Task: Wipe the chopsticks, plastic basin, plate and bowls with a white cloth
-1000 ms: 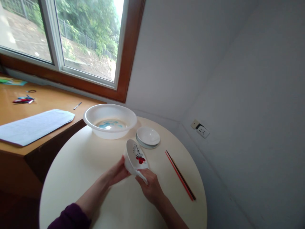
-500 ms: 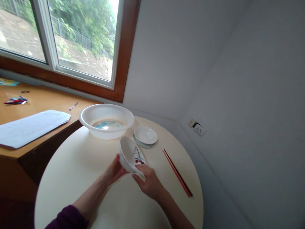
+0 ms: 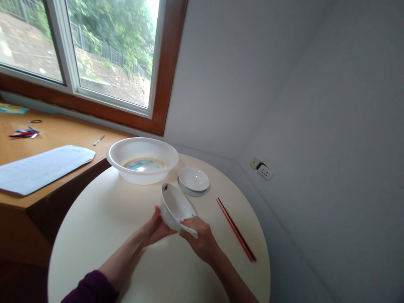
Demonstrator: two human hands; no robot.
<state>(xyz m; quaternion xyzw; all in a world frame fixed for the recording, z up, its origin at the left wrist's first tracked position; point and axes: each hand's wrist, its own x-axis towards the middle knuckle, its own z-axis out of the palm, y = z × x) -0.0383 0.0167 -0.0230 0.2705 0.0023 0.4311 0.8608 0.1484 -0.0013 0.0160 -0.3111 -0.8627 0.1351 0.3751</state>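
Note:
I hold a small white bowl (image 3: 174,205) tilted above the round cream table (image 3: 104,219). A bit of red pattern shows near its far rim. My left hand (image 3: 154,228) cups the bowl's underside from the left, fingers closed on it. My right hand (image 3: 199,237) grips the near rim, with a white cloth or tissue pinched under the thumb. Beyond the bowl stands a large white basin (image 3: 142,160) with water and something blue at its bottom.
A short stack of white saucers (image 3: 193,180) sits right of the basin. Red and dark chopsticks (image 3: 235,229) lie at the table's right. A wooden desk (image 3: 59,134) on the left carries a white sheet (image 3: 41,166), a pen and small items. A wall socket (image 3: 261,169) is in the corner.
The bowl has turned in my hands: the red flower pattern inside it, plain before, is now mostly out of sight. Both hands stay on the bowl in nearly the same place.

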